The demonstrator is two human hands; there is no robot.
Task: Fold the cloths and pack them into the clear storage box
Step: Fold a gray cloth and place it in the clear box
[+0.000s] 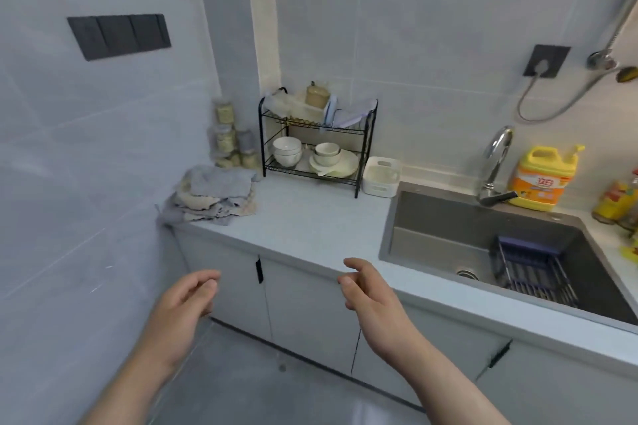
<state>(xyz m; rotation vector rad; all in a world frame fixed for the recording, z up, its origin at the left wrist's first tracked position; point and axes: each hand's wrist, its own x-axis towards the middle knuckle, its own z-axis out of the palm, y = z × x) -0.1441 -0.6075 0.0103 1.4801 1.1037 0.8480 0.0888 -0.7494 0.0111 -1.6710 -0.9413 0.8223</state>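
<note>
on grey countertop [310, 217], rumpled cloths [214, 195]

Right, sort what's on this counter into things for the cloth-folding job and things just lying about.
For the job:
pile of cloths
left hand and right hand, both empty
No clear storage box is plainly in view.

Lying about:
dish rack
white basket
sink
detergent jug
stacked jars

Worktop layout

Heap of crumpled grey and beige cloths [214, 196] on pale worktop [310, 224], far left against wall. Black wire two-tier dish rack [317, 138] behind, right of heap. White handled plastic box [380, 176] between rack and recessed steel sink [483, 235]
</note>
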